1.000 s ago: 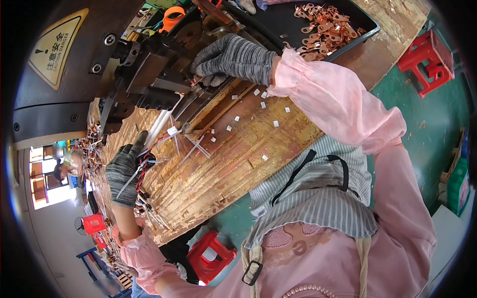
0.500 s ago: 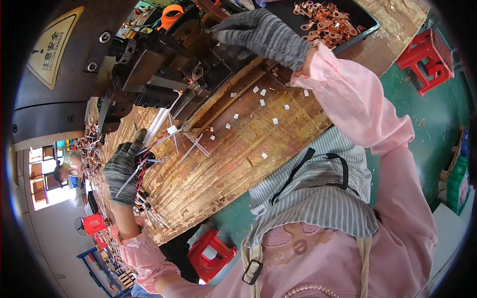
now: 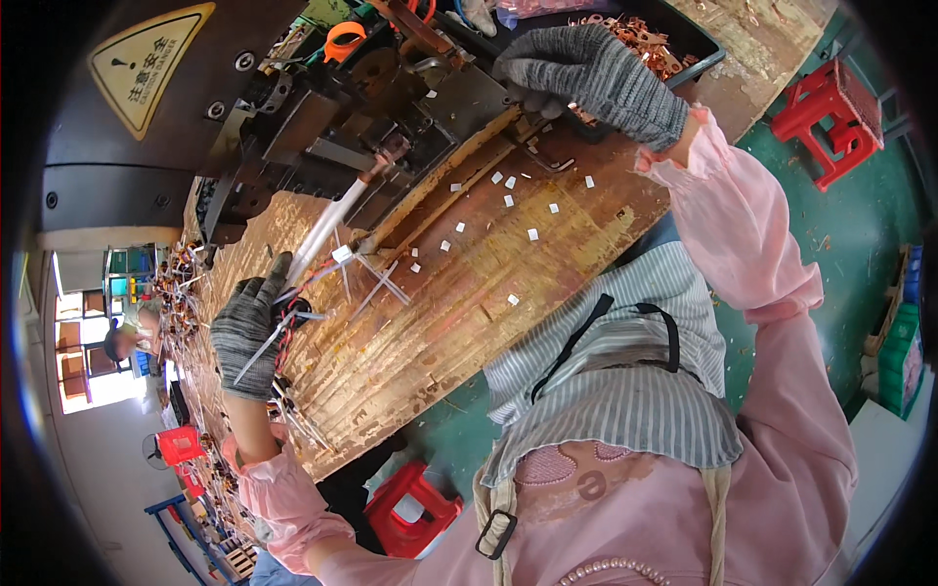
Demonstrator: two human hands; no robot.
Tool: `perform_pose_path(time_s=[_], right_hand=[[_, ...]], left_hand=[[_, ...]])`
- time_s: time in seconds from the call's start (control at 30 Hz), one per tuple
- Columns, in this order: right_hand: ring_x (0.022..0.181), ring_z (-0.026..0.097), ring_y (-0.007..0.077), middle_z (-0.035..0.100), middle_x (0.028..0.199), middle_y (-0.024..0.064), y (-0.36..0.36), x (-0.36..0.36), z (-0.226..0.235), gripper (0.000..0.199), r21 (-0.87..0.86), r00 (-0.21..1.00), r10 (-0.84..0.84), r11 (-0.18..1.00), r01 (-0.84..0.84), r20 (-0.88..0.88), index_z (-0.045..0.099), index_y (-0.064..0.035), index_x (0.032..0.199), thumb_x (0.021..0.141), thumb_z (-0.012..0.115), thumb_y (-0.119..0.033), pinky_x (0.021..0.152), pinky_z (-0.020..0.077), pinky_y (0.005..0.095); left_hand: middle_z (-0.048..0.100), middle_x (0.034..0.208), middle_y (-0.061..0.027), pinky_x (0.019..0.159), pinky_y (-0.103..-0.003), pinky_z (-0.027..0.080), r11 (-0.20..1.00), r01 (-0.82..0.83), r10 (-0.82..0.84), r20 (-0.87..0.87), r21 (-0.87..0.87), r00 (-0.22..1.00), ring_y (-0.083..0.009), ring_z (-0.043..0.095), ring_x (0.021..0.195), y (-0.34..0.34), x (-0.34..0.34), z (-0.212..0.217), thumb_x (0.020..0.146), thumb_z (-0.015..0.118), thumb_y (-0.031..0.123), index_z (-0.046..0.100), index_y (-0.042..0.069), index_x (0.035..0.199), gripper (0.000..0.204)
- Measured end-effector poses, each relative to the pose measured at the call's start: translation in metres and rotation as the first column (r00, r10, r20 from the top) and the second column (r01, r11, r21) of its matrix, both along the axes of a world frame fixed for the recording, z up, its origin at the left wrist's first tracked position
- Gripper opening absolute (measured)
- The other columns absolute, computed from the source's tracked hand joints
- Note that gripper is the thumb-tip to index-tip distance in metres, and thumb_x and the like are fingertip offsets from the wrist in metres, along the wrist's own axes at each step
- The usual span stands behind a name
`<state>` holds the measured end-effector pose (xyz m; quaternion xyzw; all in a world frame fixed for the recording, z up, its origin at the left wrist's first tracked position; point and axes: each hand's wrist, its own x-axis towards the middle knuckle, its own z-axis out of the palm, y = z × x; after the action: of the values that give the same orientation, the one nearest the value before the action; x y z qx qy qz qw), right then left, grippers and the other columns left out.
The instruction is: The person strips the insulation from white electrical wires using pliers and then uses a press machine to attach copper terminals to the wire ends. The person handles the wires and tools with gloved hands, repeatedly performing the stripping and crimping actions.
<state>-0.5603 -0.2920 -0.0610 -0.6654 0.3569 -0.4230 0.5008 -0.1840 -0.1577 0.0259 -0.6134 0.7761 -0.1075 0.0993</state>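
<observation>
My left hand (image 3: 246, 337), in a grey knitted glove, is closed around the near end of a white cable (image 3: 327, 227). The cable slants up to the machine, and a copper lug (image 3: 383, 162) shows at its far end beside the metal tooling (image 3: 415, 146). Red and black twisted wires (image 3: 286, 337) and thin pale strips lie against the same hand. My right hand (image 3: 591, 83), gloved alike, hovers over the bench by a black tray (image 3: 718, 54) of copper lugs (image 3: 650, 47). Its fingers are curled together; whatever they hold is hidden.
The dark press machine (image 3: 127, 117) with a yellow warning sign fills the upper left. Small white pieces (image 3: 532, 234) are scattered on the worn wooden bench (image 3: 440, 337). Red stools (image 3: 831, 122) stand beside it. Another person (image 3: 127, 337) is far left.
My right hand has moved right, away from the tooling to the tray's near side. The cable's lug end now shows clear of the tooling, while my left hand has barely shifted.
</observation>
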Motion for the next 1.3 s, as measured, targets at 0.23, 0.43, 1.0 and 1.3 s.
perform_pose_path(time_s=[0.23, 0.43, 1.0, 1.3], right_hand=[[0.072, 0.059, 0.031, 0.062, 0.08, 0.0134, 0.052, 0.027, 0.014, 0.026, -0.687, 0.942, -0.121, 0.714, -0.136, -0.312, 0.061, -0.0071, 0.094, 0.082, 0.055, -0.029, 0.066, 0.0488, 0.0378], [0.08, 0.059, 0.0312, 0.059, 0.088, 0.0151, 0.122, 0.073, -0.005, 0.031, -0.752, 0.995, 0.052, 0.651, -0.103, -0.091, 0.057, -0.0073, 0.101, 0.084, 0.053, -0.033, 0.069, 0.0487, 0.0378], [0.091, 0.054, 0.0138, 0.059, 0.101, 0.0089, 0.103, -0.127, -0.037, 0.033, -0.162, 0.694, -0.617, 0.693, 0.702, 0.372, 0.047, -0.0023, 0.12, 0.092, 0.044, -0.021, 0.083, 0.0422, 0.0278], [0.071, 0.056, 0.0382, 0.059, 0.082, 0.0227, -0.185, -0.346, 0.002, 0.033, -0.529, 0.177, -0.973, 0.229, 0.817, -0.149, 0.055, -0.0065, 0.103, 0.089, 0.045, -0.035, 0.062, 0.0433, 0.0415]], left_hand=[[0.059, 0.089, -0.0046, 0.063, -0.034, 0.05, 0.971, 0.237, -0.211, 0.352, -0.034, 0.912, -0.0213, 0.057, 0.086, 0.048, -0.038, 0.012, 0.077, 0.056, 0.017, 0.051, 0.019, 0.119, 0.042], [0.055, 0.1, -0.0117, 0.069, -0.035, 0.049, 0.987, 0.119, -0.163, 0.61, 0.112, 0.775, -0.0264, 0.054, 0.097, 0.099, -0.13, 0.068, 0.073, 0.049, 0.009, 0.046, 0.014, 0.124, 0.052], [0.056, 0.105, -0.0114, 0.09, -0.054, 0.036, 0.193, 0.973, -0.705, 0.708, 0.123, 0.051, -0.0262, 0.046, 0.112, 0.0, -0.336, 0.089, 0.077, 0.048, 0.02, 0.053, 0.012, 0.113, 0.037], [0.055, 0.099, -0.0061, 0.088, -0.051, 0.038, 0.8, 0.6, -0.597, 0.067, -0.022, 0.799, -0.0252, 0.05, 0.101, -0.001, -0.155, -0.05, 0.073, 0.058, 0.013, 0.058, 0.011, 0.09, 0.017]])
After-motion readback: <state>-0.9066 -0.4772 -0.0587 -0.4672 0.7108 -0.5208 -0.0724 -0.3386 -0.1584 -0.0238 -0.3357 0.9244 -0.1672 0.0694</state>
